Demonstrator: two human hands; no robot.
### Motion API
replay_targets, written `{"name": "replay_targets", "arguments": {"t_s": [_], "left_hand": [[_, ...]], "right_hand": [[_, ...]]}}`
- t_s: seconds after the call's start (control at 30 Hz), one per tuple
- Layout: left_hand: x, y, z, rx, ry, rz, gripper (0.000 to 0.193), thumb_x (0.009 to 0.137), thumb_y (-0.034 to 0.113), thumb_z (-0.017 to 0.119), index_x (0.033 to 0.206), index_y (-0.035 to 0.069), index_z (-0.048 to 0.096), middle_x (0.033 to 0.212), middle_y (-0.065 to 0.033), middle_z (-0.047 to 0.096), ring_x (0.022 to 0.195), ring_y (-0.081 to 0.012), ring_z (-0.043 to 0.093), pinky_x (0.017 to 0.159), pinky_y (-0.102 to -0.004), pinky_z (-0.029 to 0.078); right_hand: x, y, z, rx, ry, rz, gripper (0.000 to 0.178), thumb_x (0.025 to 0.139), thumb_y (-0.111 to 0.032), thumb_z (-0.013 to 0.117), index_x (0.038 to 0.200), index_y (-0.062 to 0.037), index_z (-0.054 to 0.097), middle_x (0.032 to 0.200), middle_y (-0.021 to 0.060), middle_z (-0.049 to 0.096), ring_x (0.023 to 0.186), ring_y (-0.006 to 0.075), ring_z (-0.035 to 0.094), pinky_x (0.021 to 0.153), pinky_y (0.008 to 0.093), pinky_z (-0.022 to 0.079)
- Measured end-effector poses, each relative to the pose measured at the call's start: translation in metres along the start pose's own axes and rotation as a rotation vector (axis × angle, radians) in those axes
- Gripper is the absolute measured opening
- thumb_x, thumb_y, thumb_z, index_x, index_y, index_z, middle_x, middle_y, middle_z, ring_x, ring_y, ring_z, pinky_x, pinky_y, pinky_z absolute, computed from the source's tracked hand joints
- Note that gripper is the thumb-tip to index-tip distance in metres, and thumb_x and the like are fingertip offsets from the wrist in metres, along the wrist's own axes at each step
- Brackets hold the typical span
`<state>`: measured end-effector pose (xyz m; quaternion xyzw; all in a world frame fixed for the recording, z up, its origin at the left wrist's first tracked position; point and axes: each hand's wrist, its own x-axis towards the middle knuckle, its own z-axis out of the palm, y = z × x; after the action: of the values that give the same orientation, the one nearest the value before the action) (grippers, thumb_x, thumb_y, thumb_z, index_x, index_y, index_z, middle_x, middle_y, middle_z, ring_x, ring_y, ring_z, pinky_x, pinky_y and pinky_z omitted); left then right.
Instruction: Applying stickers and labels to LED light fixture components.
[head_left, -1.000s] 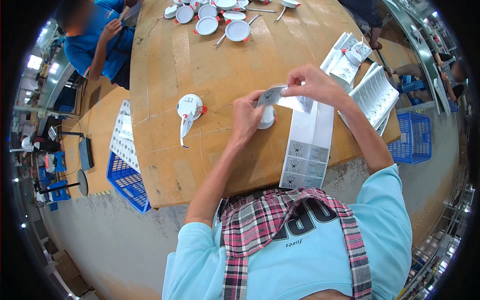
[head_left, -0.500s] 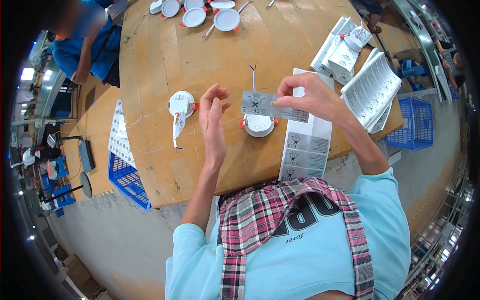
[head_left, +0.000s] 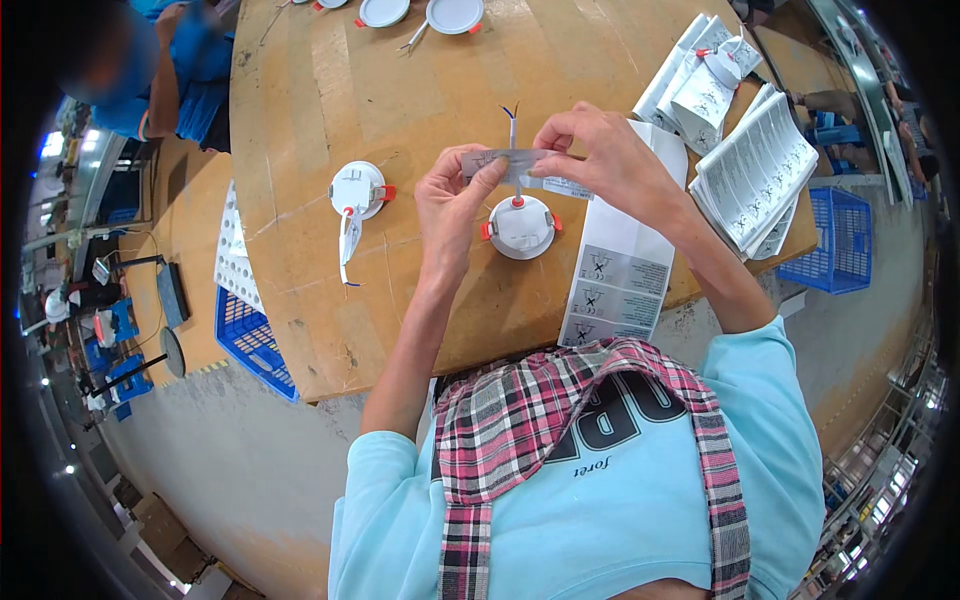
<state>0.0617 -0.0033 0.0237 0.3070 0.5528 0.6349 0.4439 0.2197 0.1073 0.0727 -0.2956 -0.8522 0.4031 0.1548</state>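
A small silver printed label (head_left: 516,160) is stretched between my two hands, above the cable of a white round downlight (head_left: 521,228). My left hand (head_left: 455,195) pinches its left end between thumb and fingers. At the label's right end, my right hand (head_left: 600,155) has its fingertips closed on it. The downlight lies back side up, with red clips at its sides and its cable pointing away from me. To the left lies a second downlight (head_left: 357,190), with a label wrapped on its cable. A label sheet (head_left: 622,262) lies under my right forearm.
Folded printed leaflets (head_left: 752,172) are stacked at the right edge of the wooden table (head_left: 330,290), another downlight (head_left: 722,66) on a nearby pile. More downlights (head_left: 455,14) lie at the far side. Blue crates (head_left: 838,240) stand beside the table. Another person (head_left: 180,80) is at the far left.
My left hand has moved right and taken hold of the label's left end. The label has tilted and moved slightly away from me, uncovering the downlight. The view has shifted a little.
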Motion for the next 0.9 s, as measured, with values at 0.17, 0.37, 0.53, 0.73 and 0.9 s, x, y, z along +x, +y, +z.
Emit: {"name": "replay_targets", "arguments": {"t_s": [0.17,0.37,0.53,0.73,0.9], "left_hand": [[0.006,0.001,0.005,-0.046,0.036,-0.023,0.018,0.084,0.013,0.068,0.096,0.000,0.065,0.084,-0.0029,0.065,0.079,-0.0070,0.060,0.074,-0.0233,0.048],[0.013,-0.011,0.002,-0.047,0.053,0.025,0.012,0.085,0.013,0.066,0.087,0.002,0.063,0.081,-0.0013,0.064,0.073,-0.0044,0.055,0.069,-0.0208,0.044],[0.016,-0.019,0.003,-0.075,0.059,0.006,0.011,0.086,0.013,0.065,0.084,0.003,0.061,0.078,0.0003,0.063,0.069,-0.0026,0.050,0.065,-0.0203,0.040],[0.019,-0.021,0.003,-0.118,0.052,-0.016,0.012,0.087,0.014,0.066,0.084,0.004,0.061,0.077,0.0012,0.062,0.067,-0.0026,0.049,0.065,-0.0210,0.038],[0.020,-0.023,-0.003,-0.158,0.013,-0.061,0.013,0.088,0.014,0.065,0.094,0.002,0.064,0.088,-0.0024,0.066,0.080,-0.0056,0.056,0.077,-0.0229,0.043]], "right_hand": [[0.008,0.003,0.000,-0.005,0.095,-0.006,0.024,0.076,-0.019,0.070,0.092,-0.0017,0.065,0.071,0.0102,0.061,0.078,0.0240,0.056,0.073,0.0369,0.045],[0.016,0.012,0.002,-0.069,0.068,-0.028,0.024,0.076,-0.020,0.070,0.096,-0.0074,0.069,0.073,0.0056,0.060,0.083,0.0202,0.056,0.078,0.0338,0.044],[0.016,0.017,0.006,-0.062,0.067,-0.031,0.022,0.076,-0.020,0.070,0.093,-0.0058,0.070,0.073,0.0059,0.060,0.082,0.0199,0.056,0.076,0.0331,0.044],[0.021,0.024,0.007,-0.033,0.080,-0.083,0.022,0.076,-0.021,0.068,0.088,-0.0026,0.069,0.071,0.0089,0.059,0.078,0.0232,0.054,0.074,0.0359,0.044],[0.022,0.023,0.005,-0.026,0.064,-0.081,0.023,0.076,-0.022,0.069,0.089,-0.0024,0.069,0.070,0.0088,0.059,0.078,0.0227,0.053,0.074,0.0355,0.044]]}}
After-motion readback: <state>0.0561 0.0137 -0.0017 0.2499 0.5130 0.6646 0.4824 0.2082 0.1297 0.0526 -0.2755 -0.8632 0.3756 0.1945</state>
